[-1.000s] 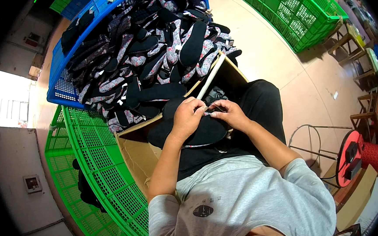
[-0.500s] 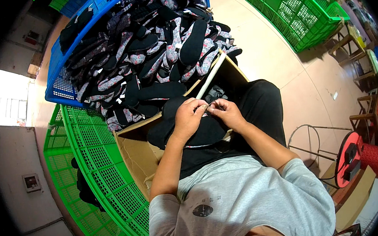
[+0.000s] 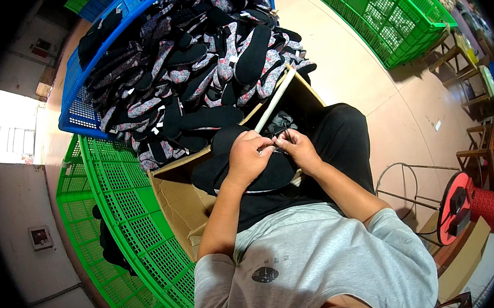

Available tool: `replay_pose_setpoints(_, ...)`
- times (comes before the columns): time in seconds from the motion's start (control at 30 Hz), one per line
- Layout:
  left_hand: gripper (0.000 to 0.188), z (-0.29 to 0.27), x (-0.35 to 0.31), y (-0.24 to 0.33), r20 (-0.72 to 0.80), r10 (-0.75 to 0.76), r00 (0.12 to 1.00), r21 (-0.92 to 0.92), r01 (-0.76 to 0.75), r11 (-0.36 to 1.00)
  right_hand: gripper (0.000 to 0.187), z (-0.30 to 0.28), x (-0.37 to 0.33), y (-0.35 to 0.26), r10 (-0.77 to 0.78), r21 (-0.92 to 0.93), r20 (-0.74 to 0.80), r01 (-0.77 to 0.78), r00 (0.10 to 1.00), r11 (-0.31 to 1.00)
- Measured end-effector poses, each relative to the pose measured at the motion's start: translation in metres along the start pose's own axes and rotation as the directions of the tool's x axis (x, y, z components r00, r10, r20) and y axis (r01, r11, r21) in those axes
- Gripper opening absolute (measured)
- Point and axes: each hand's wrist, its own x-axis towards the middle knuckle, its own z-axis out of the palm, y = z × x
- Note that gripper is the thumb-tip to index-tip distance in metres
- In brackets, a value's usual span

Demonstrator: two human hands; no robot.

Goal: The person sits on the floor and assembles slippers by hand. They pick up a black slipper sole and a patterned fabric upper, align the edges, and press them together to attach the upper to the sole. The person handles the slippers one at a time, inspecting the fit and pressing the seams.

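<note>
My left hand (image 3: 248, 157) and my right hand (image 3: 298, 150) meet above my lap, thumb and fingers of each pinched together. Between the fingertips is something small, thin and dark, too small to name. Beneath both hands lie black slipper-like pieces (image 3: 271, 176), with a bit of pale patterned edge showing. A white tube (image 3: 269, 111) slants up from just behind my fingers, along a cardboard box (image 3: 176, 207). Some crumpled grey material (image 3: 282, 120) sits in the box beyond my right hand.
A blue crate (image 3: 74, 103) overflows with black and floral slippers (image 3: 195, 72) ahead of me. Green crates (image 3: 127, 202) stand at my left, another green crate (image 3: 375, 16) at the far right. Wooden stools (image 3: 452, 59) and a red spool-like drum (image 3: 457, 208) are on the right.
My fingertips have shifted slightly against each other, and the left hand has turned a little. The slippers on my lap and the surroundings stay put.
</note>
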Motion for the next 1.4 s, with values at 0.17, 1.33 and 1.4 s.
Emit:
replay_pose_setpoints(0.17,0.012,0.0,0.0,0.009,0.074,-0.056,0.996,0.097,0.048,0.994,0.016,0.001,0.0,0.003,0.001,0.034,0.015,-0.002,1.0,0.999)
replay_pose_setpoints(1.33,0.013,-0.002,-0.002,-0.006,0.194,-0.175,0.965,-0.06,0.189,0.98,0.032,-0.043,-0.032,-0.026,0.189,-0.586,0.188,-0.044,0.964,0.809)
replay_pose_setpoints(1.4,0.012,-0.002,-0.002,-0.007,0.202,-0.19,0.961,-0.083,0.21,0.974,0.031,-0.043,-0.03,-0.024,0.121,-0.588,0.241,0.046,0.963,0.807)
